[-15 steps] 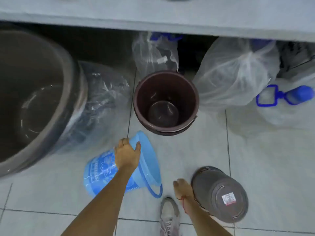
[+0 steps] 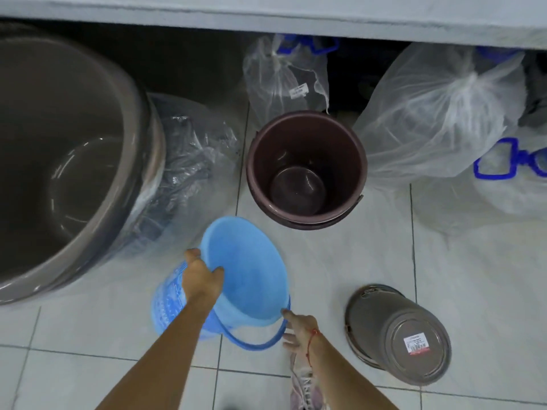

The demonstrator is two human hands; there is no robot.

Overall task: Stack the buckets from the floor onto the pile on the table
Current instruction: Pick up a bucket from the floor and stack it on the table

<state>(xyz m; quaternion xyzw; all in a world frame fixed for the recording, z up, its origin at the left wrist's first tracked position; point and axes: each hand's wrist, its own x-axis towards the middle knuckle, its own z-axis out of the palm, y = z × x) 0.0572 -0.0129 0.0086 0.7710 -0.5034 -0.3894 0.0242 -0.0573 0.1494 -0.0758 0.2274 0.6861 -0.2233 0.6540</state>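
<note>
Both forearms are bare, no sleeves showing. A thin red string (image 2: pixel 311 340) circles the right wrist. At six o'clock, a pale, worn sneaker (image 2: pixel 303 390) with white laces.

A single wide-angle view comes from the person's head, looking steeply down at the tiled floor (image 2: pixel 384 261) in front of the body. It faces forward toward the table edge (image 2: pixel 266 16), which runs as a pale band across the top of the frame, with the dark space under it just below. The forearms enter from the bottom edge, and a shoe (image 2: pixel 305 389) shows at the bottom centre, so the camera sits directly above the person's own stance. Straight lines bow near the borders. There is no second view to overlap with.
</note>
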